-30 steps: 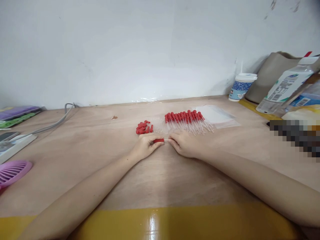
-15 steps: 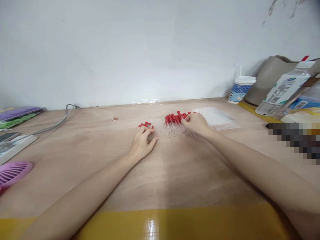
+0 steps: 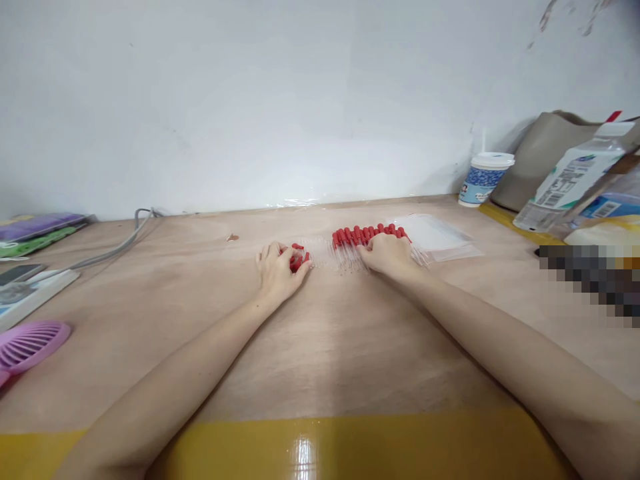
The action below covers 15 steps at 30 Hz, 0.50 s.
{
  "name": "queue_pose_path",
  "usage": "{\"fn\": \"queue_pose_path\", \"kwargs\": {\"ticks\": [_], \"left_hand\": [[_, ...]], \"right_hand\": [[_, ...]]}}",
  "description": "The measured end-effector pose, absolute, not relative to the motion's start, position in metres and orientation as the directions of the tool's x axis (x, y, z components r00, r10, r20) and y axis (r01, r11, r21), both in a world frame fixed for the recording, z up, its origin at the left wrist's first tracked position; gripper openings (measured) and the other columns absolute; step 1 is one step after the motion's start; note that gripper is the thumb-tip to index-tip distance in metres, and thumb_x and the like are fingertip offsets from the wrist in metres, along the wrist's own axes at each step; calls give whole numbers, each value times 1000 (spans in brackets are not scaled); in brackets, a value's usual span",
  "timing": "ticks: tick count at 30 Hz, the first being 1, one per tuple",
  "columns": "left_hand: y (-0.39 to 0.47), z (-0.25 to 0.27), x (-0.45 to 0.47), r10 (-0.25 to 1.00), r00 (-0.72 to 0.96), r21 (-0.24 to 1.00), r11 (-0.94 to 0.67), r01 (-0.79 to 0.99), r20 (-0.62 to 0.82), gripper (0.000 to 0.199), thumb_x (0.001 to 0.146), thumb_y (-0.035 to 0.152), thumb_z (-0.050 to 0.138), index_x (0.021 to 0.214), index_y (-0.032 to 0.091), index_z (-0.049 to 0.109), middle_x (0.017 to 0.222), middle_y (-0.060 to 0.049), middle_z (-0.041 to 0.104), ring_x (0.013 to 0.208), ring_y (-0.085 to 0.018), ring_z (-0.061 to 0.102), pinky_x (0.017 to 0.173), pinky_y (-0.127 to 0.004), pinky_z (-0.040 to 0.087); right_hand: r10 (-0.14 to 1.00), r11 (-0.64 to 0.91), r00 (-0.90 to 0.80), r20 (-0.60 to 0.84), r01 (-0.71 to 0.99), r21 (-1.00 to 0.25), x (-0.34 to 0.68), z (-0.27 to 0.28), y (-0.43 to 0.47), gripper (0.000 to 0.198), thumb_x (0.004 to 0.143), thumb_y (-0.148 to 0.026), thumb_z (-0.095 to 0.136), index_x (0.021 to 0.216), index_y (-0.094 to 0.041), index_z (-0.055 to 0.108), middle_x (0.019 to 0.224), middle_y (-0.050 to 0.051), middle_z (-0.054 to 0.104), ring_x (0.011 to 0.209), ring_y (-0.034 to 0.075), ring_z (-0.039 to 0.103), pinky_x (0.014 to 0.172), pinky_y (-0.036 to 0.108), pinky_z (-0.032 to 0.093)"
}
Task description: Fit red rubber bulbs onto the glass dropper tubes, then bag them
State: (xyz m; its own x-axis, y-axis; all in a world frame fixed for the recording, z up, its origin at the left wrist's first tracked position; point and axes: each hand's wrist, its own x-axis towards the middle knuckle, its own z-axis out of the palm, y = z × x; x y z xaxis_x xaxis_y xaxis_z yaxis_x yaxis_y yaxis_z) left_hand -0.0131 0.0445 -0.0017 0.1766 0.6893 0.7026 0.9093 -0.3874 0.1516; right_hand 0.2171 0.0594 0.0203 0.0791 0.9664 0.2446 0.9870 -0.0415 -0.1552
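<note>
Thin clear droppers with red bulbs lie in two groups on the wooden table. The larger row of droppers (image 3: 356, 236) is right of centre, bulbs pointing away from me. My right hand (image 3: 391, 253) is bent over its near side, thumb and fingers closed at the clear tubes; the fingertips are partly hidden. A smaller group of droppers (image 3: 299, 259) lies to the left, tubes pointing right. My left hand (image 3: 279, 272) curls around its red bulbs, which show between thumb and fingers. How many it holds I cannot tell.
Behind my right hand lies a clear plastic bag (image 3: 435, 235). A lidded paper cup (image 3: 483, 180), a plastic bottle (image 3: 575, 175) and a grey container (image 3: 525, 157) stand at the right. On the left are a grey cable (image 3: 120, 243), a phone (image 3: 20, 275) and a pink fan (image 3: 33, 343).
My right hand has moved slightly lower and nearer me, uncovering more red bulbs. My left hand has shifted left, and its fingers have curled around the smaller group's bulbs.
</note>
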Motion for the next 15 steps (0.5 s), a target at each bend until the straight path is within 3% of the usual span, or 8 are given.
{"fn": "queue_pose_path", "kwargs": {"ticks": [5, 10, 15], "left_hand": [[51, -1, -11, 695, 230, 89, -391, 916, 681, 26, 69, 45, 63, 74, 19, 62, 82, -7, 51, 84, -24, 46, 74, -39, 32], [54, -4, -11, 706, 232, 96, -392, 915, 668, 20, 72, 39, 61, 70, 19, 63, 82, -7, 52, 85, -25, 46, 73, -40, 31], [55, -3, -12, 675, 223, 93, -398, 913, 703, 15, 73, 32, 60, 68, 19, 64, 80, -7, 54, 84, -25, 46, 74, -40, 31]], "right_hand": [[958, -5, 49, 283, 988, -154, 212, 22, 57, 39, 82, -41, 38, 70, -15, 63, 71, 10, 64, 72, 23, 58, 75, 38, 32], [931, 184, -89, 355, 952, -243, 197, 23, 52, 28, 82, -35, 41, 80, -19, 63, 80, 5, 66, 77, 20, 58, 72, 31, 32], [915, 274, -225, 335, 956, -107, 170, 21, 56, 26, 82, -24, 41, 83, -16, 66, 90, 10, 66, 84, 21, 58, 74, 32, 31]]}}
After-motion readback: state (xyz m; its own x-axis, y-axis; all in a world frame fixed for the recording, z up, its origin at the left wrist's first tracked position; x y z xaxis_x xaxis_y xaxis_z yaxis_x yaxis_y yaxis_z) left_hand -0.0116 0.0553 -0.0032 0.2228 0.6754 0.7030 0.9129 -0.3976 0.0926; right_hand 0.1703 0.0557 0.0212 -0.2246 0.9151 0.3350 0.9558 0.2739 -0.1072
